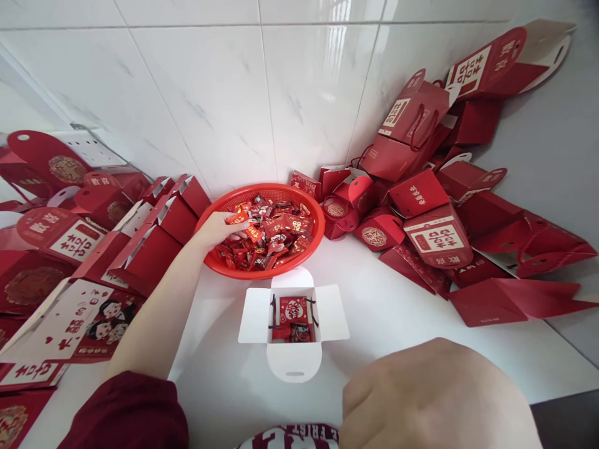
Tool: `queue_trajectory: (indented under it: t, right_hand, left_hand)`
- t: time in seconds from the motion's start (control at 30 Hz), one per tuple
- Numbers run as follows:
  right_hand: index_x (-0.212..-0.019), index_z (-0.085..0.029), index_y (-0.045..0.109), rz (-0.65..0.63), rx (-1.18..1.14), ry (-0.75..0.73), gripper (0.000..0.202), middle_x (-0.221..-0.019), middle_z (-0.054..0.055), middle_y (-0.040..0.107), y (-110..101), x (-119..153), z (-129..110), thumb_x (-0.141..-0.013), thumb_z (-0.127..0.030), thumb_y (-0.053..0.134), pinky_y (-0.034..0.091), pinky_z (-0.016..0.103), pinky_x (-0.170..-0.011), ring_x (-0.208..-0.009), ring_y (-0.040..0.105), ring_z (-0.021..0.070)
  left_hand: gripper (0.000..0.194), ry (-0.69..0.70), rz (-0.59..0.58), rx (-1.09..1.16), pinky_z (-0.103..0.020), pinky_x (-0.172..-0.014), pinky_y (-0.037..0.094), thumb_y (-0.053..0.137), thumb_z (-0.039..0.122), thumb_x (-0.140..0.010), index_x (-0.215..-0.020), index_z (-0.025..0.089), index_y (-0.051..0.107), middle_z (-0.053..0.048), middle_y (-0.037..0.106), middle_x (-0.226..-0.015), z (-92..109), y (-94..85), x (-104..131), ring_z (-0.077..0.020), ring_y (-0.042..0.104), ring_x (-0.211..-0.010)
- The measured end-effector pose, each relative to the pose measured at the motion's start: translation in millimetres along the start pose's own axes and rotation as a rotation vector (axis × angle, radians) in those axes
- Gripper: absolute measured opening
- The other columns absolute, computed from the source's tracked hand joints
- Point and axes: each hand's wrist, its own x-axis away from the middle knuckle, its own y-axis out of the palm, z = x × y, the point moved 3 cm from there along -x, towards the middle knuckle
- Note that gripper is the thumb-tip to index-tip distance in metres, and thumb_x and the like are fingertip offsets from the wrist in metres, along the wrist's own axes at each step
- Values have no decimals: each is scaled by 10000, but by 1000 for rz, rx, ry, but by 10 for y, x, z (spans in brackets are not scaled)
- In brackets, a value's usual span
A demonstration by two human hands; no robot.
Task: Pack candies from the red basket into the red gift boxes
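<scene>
My left hand (219, 229) reaches into a red plastic basket (319, 232) heaped with small wrapped candies (281, 227). Its thumb and fingers are closed on a bright red-orange wrapped candy (253, 233). In front of the basket stands a white-lined box (294, 363) with its flaps folded outward. Inside the box lie a red printed packet (292, 309) and a dark-wrapped candy (301, 333). Close to the camera at the lower right is my right hand (433, 399), with its back showing and its fingers curled under. What it may hold is hidden.
Red gift boxes (77, 240) are piled along the left side, with a power strip (91, 148) behind them. More red boxes (437, 240) are stacked high on the right. A tiled wall (201, 93) rises behind the white tabletop (210, 368).
</scene>
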Motion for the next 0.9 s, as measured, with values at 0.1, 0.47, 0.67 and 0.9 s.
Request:
queue_trajectory:
  t: [0.1, 0.47, 0.67, 0.9]
  right_hand:
    - [-772, -212, 633, 44, 0, 99, 119, -688, -38, 592, 81, 41, -21, -819, -120, 693, 454, 191, -541, -617, 596, 118]
    - [-803, -206, 636, 84, -56, 108, 101, -687, -40, 599, 55, 15, 14, -830, -122, 686, 402, 177, -469, -547, 551, 96]
    - [-760, -208, 614, 51, 28, 142, 124, -686, -35, 593, 34, -32, -76, -823, -115, 665, 422, 203, -518, -605, 565, 120]
    - [-691, -195, 601, 56, 113, 74, 141, -717, -19, 600, 40, -116, -70, -817, -186, 664, 434, 226, -575, -683, 588, 139]
  left_hand:
    - [512, -5, -21, 47, -276, -638, 601, 837, 478, -661, -990, 125, 667, -91, 750, -759, 13, 15, 20, -221, 743, -727]
    - [600, 203, -143, 111, -305, -799, 586, 817, 352, -677, -1196, 175, 573, -26, 683, -879, 132, 54, 89, -167, 686, -833]
    - [470, 254, -109, 145, -349, -772, 611, 737, 401, -761, -1157, 193, 594, -22, 661, -930, 140, 39, 99, -149, 689, -758]
    - [548, 246, 34, -182, -313, -847, 586, 634, 223, -772, -1308, 231, 520, -77, 640, -1182, 74, 46, 3, -213, 683, -1082]
